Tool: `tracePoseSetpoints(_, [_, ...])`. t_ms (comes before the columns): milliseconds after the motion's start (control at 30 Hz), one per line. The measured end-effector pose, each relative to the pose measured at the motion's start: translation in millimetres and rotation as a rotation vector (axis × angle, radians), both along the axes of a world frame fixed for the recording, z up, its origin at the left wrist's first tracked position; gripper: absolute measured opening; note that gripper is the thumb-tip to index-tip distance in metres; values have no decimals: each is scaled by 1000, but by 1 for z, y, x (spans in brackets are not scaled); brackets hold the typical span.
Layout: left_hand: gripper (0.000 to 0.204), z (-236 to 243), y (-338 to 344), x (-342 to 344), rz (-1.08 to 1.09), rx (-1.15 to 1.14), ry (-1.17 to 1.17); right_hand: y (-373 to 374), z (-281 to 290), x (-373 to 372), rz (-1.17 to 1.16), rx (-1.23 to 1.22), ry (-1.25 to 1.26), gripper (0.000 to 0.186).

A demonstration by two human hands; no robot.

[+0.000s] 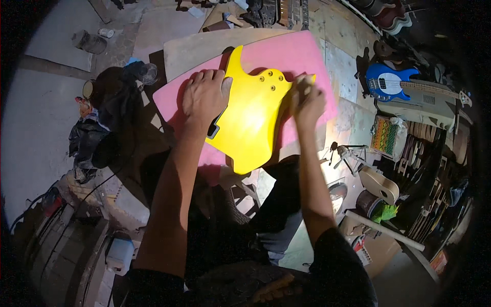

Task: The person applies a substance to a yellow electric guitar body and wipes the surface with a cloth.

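Note:
A glossy yellow electric guitar body (251, 112) lies on a pink pad (171, 97), with several small holes near its far right side and a dark cutout at its left edge. My left hand (205, 94) grips the body's left edge, thumb over the yellow face. By the upper right horn is my right hand (309, 104), fingers curled closed. Something small and pale shows at its fingertips, too unclear to name.
A blue electric bass (387, 83) rests at the right, above several racked wooden parts. An unpainted guitar body (379, 183) lies nearer. To the left are dark bags (88, 143) and a pale jug (120, 254). Tools and scraps (230, 19) lie beyond the pad.

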State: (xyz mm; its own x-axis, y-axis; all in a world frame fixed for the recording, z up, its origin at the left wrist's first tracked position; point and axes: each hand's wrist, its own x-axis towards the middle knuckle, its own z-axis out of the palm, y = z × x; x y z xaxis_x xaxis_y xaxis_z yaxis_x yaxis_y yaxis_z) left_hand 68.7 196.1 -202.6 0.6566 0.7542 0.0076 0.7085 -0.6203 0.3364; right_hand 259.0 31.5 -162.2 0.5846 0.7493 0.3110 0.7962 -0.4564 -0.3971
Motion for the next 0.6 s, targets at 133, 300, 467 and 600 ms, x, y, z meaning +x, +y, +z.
tracePoseSetpoints(133, [38, 1, -5, -4, -9, -21, 23, -34, -28, -100, -192, -24, 812, 39])
tracePoseSetpoints(300, [36, -3, -2, -2, -9, 51, -35, 7, 10, -31, 126, -42, 298, 30])
tracePoseSetpoints(467, [36, 0, 1, -6, -2, 9, 17, -1, 5, -75, 178, -398, 120, 40])
tracePoseSetpoints(600, [33, -1, -2, -3, -1, 14, -34, -41, 9, -115, 530, -81, 13, 27])
